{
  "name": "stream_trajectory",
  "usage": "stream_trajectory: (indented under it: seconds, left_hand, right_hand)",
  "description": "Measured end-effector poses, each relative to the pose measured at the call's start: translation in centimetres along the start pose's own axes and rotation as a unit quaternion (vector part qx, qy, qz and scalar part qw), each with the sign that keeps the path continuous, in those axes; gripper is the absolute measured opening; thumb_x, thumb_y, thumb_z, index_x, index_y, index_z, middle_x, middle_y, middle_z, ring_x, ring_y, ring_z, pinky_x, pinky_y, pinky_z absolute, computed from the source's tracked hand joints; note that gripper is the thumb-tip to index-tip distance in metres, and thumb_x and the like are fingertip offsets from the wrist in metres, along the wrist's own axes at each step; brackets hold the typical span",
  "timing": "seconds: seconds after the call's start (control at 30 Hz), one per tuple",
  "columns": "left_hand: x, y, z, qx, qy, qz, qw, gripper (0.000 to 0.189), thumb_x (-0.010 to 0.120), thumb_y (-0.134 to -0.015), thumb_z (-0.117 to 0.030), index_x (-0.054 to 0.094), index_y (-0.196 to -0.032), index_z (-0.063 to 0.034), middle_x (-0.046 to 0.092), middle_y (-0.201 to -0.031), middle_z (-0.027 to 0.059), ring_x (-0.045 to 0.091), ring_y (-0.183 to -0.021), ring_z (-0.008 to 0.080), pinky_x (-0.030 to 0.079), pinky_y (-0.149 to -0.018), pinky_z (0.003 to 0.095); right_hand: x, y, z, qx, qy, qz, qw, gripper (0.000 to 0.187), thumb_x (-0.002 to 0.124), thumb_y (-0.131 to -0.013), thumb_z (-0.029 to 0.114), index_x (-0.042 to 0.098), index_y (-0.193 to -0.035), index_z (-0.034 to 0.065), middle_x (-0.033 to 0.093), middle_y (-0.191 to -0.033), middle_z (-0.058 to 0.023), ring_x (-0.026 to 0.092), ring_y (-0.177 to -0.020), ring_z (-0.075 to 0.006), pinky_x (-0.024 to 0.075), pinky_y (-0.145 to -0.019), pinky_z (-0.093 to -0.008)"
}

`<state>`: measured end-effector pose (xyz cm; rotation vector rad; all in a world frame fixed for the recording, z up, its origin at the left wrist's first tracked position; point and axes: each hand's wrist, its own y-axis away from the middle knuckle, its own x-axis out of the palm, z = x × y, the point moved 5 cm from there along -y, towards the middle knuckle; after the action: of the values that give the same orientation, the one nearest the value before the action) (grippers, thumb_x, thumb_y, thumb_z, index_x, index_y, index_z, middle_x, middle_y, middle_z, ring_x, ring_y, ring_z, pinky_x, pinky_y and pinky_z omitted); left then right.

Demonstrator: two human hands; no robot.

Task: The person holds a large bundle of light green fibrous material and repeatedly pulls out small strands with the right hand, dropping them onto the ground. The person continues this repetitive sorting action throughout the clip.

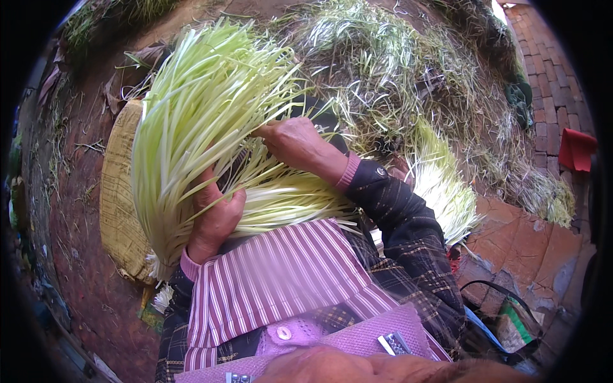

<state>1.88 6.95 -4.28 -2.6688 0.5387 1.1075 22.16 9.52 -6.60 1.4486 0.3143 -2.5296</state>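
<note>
A large sheaf of pale yellow-green blanched chives (191,110) stands tilted before me, its white ends low at the left. My left hand (218,215) holds it from the inner side, thumb apart and fingers hidden among the leaves. At the sheaf's right edge, my right hand (301,146) has its fingers closed on some leaves; how many cannot be told. Beneath both hands, a second bunch of chives (292,198) lies across my lap, beside the striped apron (282,273).
A yellow printed sack bundle (119,191) sits at the left, under the sheaf. Loose chive trimmings (383,62) cover the ground ahead. Another chive pile (440,191) lies to the right, by a flattened brown cardboard sheet (517,244). A bag with a dark handle (515,325) stands at lower right.
</note>
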Motion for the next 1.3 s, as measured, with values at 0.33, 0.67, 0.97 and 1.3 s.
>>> stream_trajectory:
  seconds: [0.33, 0.67, 0.97, 1.3]
  left_hand:
    - [0.2, 0.0, 0.2, 0.009, 0.010, -0.008, 1.000, 0.090, 0.076, -0.084, -0.004, 0.025, -0.157, -0.0038, 0.049, -0.141, 0.0258, 0.051, -0.131, 0.0368, 0.042, -0.110, 0.0461]
    - [0.1, 0.3, 0.4, 0.012, -0.018, -0.016, 1.000, 0.088, 0.075, -0.083, -0.003, 0.027, -0.157, -0.0046, 0.050, -0.141, 0.0255, 0.052, -0.130, 0.0371, 0.041, -0.110, 0.0469]
    - [0.1, 0.2, 0.2, 0.018, 0.011, -0.017, 1.000, 0.090, 0.074, -0.084, -0.003, 0.024, -0.159, -0.0057, 0.048, -0.144, 0.0249, 0.051, -0.132, 0.0361, 0.041, -0.111, 0.0469]
    - [0.1, 0.3, 0.1, 0.020, -0.001, -0.018, 1.000, 0.089, 0.076, -0.085, -0.007, 0.026, -0.157, -0.0040, 0.048, -0.145, 0.0248, 0.050, -0.133, 0.0365, 0.040, -0.112, 0.0478]
  right_hand:
    - [-0.5, 6.7, 0.4, 0.053, -0.133, -0.121, 0.982, 0.008, 0.066, -0.091, 0.008, 0.060, -0.096, 0.0055, 0.067, -0.085, -0.0120, 0.069, -0.078, -0.0339, 0.0539, -0.064, -0.0403]
    - [-6.4, 9.4, -7.6, 0.278, -0.147, -0.271, 0.910, 0.013, 0.065, -0.097, 0.006, 0.064, -0.110, 0.0061, 0.055, -0.073, 0.0019, 0.053, -0.063, -0.0079, 0.0445, -0.055, -0.0257]
    - [-2.8, 3.1, -2.1, 0.046, 0.001, -0.046, 0.998, 0.012, 0.072, -0.090, 0.014, 0.070, -0.097, 0.0045, 0.060, -0.095, -0.0112, 0.065, -0.081, -0.0292, 0.0534, -0.070, -0.0402]
    - [-3.7, 6.6, -2.6, 0.122, -0.057, -0.038, 0.990, 0.018, 0.070, -0.087, 0.016, 0.070, -0.104, 0.0100, 0.072, -0.089, -0.0098, 0.072, -0.086, -0.0340, 0.0562, -0.074, -0.0428]
